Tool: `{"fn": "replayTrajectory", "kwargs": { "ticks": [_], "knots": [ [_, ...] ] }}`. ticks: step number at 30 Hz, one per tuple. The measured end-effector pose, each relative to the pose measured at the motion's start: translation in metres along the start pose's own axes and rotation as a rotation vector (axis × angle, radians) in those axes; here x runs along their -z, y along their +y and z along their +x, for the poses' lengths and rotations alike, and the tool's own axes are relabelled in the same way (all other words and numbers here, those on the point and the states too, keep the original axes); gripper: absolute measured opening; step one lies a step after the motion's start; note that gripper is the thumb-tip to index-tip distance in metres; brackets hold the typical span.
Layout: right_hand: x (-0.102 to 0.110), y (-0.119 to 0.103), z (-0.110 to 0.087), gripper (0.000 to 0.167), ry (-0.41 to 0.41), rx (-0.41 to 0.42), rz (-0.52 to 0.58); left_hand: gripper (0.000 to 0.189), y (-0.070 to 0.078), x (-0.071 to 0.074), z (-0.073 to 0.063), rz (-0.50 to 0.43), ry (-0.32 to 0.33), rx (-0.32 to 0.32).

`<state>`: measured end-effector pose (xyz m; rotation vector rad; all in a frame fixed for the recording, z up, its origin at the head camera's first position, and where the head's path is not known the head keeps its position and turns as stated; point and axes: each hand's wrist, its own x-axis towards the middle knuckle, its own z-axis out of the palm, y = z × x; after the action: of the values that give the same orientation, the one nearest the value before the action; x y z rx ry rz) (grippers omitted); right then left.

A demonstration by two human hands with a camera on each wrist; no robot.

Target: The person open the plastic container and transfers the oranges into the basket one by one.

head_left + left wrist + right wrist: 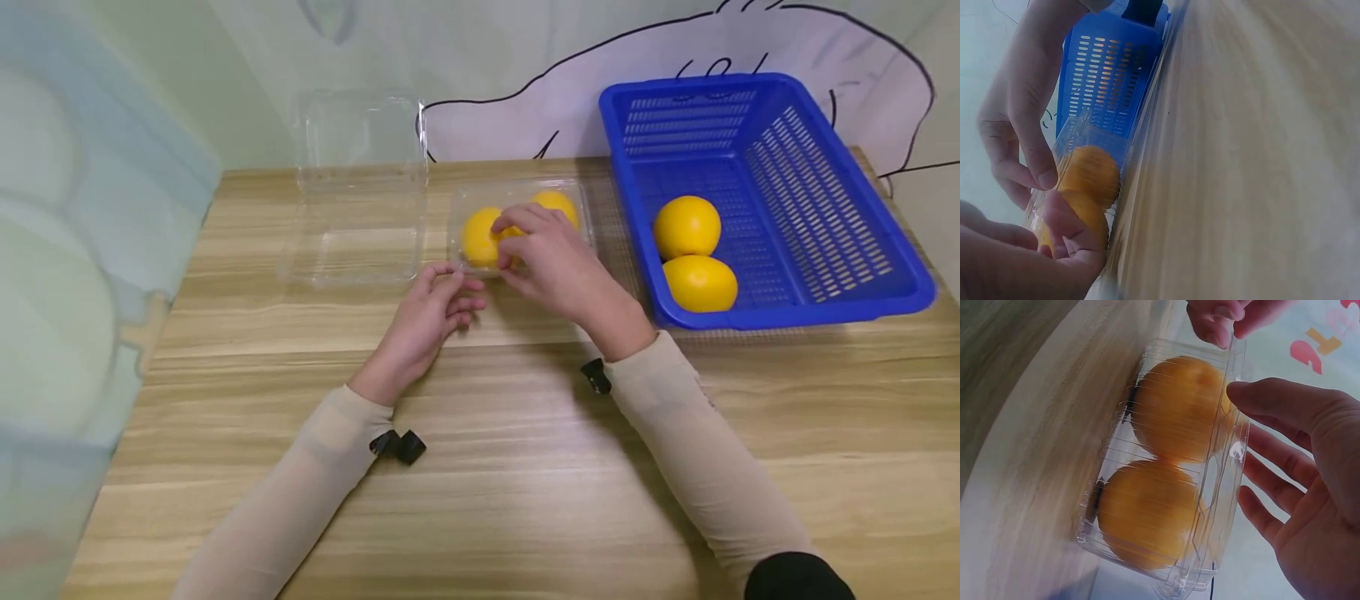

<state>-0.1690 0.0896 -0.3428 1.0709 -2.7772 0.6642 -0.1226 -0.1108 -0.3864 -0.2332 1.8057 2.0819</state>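
Near the back of the table sits a clear plastic clamshell box [1166, 456] with yellow-orange citrus fruits [1147, 512] inside; the right wrist view shows its lid lying over them. My right hand [551, 262] is above the box with bent, spread fingers. Its thumb [1266, 400] touches the lid's rim in the right wrist view, and the other fingers lie beyond the rim. My left hand [427, 321] is at the box's front left corner, thumb and fingertips by the rim, the rest loosely bent. The right hand partly hides the fruits in the head view.
To the right stands a blue plastic basket [795, 315] with two more of the yellow fruits [688, 227] along its left side. Left of the box, another clear clamshell [360, 237] stands with its lid raised against the wall. A wall borders the wooden table [480, 500] at the back.
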Motion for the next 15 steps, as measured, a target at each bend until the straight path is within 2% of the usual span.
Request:
{"fn": "replayTrajectory", "kwargs": {
  "ticks": [3,7,15],
  "knots": [
    [-0.0006,0.0,0.0007,0.007,0.007,0.012,-0.01,0.011,0.0001,0.0005,0.0003,-0.065,0.038,0.007],
    [-0.0005,-0.0007,0.001,0.006,0.015,0.023,-0.032,0.01,0.0002,0.0008,0.0008,-0.122,0.041,0.026],
    [-0.0001,-0.0038,-0.0001,0.007,-0.005,0.038,-0.052,0.009,0.0007,0.0012,0.002,-0.153,0.04,0.028]
  ]
}}
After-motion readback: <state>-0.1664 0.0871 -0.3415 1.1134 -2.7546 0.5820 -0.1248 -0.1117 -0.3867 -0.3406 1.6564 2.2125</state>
